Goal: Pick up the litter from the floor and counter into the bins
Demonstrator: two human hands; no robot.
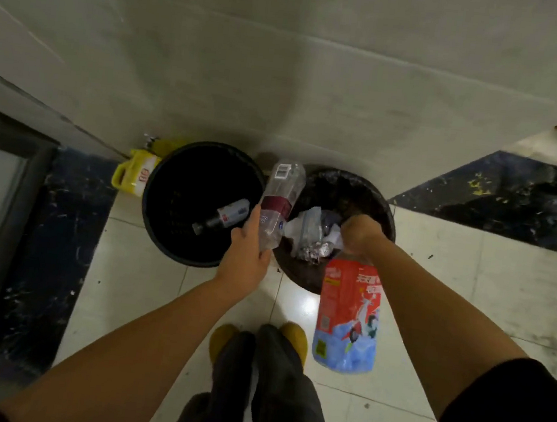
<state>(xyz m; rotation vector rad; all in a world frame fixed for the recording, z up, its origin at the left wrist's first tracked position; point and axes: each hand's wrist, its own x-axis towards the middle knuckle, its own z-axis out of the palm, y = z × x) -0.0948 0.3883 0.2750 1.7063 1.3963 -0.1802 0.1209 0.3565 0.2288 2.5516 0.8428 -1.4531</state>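
The left hand [246, 259] is gripping a clear crumpled plastic bottle [279, 204]; the right hand [358, 234] is clutching a red-labelled plastic bottle [348, 321] (hanging neck-up) over two round black bins [152, 218].

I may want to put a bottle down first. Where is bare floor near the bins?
Bare tile lies right of the right bin, toward the dark floor band, and in front of the left bin, left of the feet. The corner behind is crowded: a yellow jug is wedged against the wall.

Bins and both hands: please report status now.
Left hand holds clear bottle. Right hand holds red-labelled bottle. Both above bins. Nothing blocking.
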